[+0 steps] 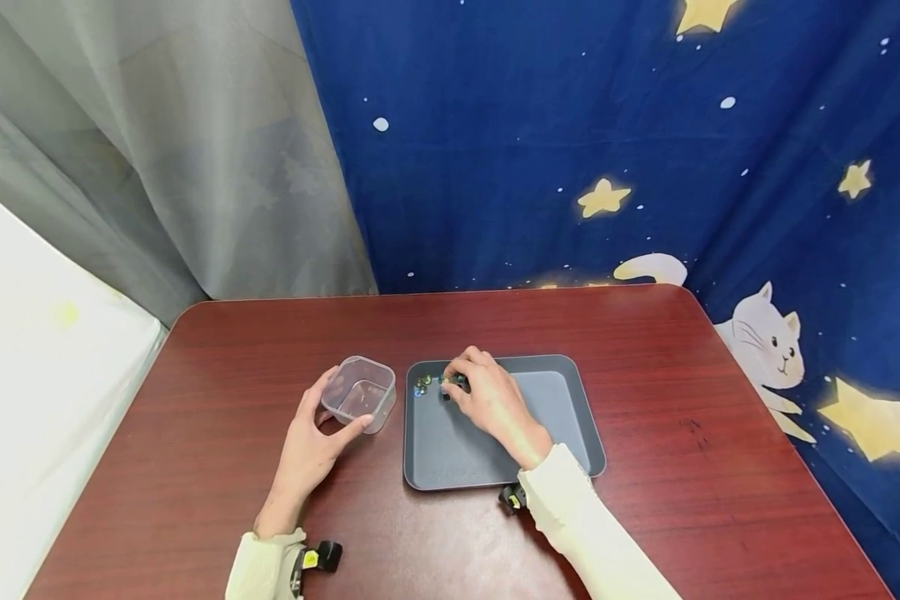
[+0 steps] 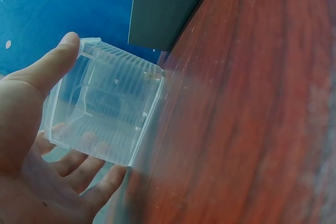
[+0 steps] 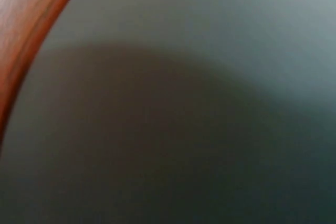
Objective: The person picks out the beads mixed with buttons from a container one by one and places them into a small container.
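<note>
My left hand (image 1: 311, 446) holds a clear square plastic container (image 1: 378, 408) by its sides, thumb on the near side and fingers around the far left. In the left wrist view the container (image 2: 113, 103) shows ribbed walls and a few specks, and its open top is seen in the head view. My right hand (image 1: 495, 404) reaches into a grey tray (image 1: 450, 458), with thumb and index fingertips pinching at a small glassy marble. Several more marbles (image 1: 422, 385) lie in the tray's far left corner, partly hidden by that hand. The right wrist view is blurred and shows no fingers.
The tray stands on a reddish-brown wooden table (image 1: 682, 417), right of the container. A blue star-patterned curtain (image 1: 495, 167) and a grey curtain (image 1: 217, 167) hang behind the table's far edge. Black wrist cameras sit at both cuffs, the right one near the tray's front rim.
</note>
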The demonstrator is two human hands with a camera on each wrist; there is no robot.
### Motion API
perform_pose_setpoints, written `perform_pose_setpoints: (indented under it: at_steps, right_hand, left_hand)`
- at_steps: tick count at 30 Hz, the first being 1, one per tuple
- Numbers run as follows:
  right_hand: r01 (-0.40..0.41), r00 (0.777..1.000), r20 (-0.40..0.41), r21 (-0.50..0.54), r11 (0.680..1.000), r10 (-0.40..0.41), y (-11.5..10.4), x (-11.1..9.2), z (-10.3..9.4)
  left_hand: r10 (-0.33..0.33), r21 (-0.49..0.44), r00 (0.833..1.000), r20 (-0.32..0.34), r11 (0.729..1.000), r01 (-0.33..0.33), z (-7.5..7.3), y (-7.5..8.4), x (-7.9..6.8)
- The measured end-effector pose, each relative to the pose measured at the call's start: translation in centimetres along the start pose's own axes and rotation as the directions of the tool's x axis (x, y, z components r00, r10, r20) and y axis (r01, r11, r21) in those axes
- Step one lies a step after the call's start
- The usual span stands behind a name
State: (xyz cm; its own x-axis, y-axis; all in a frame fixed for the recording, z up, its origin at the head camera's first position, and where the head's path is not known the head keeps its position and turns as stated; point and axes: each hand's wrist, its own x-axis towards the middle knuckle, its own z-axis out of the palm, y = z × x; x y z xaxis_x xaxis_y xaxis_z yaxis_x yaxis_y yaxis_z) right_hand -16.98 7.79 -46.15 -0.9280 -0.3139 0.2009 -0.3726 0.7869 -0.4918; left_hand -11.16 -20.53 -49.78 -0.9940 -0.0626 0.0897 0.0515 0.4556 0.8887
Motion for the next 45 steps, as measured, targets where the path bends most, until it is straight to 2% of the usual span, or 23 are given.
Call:
perform_pose_setpoints:
  at_steps: [20,25,36,45]
  right_hand:
    - [0.065,0.998,-0.011,0.053,0.996,-0.065,-0.2,0.2,0.3]
    - [0.110,0.993,-0.044,0.080,0.991,-0.107,-0.5,0.3,0.3]
    - [0.181,0.979,-0.101,0.054,0.982,-0.175,-1.4,0.3,-0.1]
    - [0.187,0.978,-0.109,0.058,0.981,-0.180,-1.8,0.1,-0.2]
  left_hand:
    - [-0.006,0.001,1.000,-0.001,1.000,0.006,0.0,0.1,-0.1]
    - [-0.002,-0.010,1.000,-0.007,1.000,0.002,0.1,0.0,-0.1]
    - [0.002,-0.001,1.000,-0.014,1.000,-0.002,0.1,0.4,-0.3]
    - [-0.006,-0.014,1.000,-0.006,1.000,0.006,0.1,-0.1,-0.2]
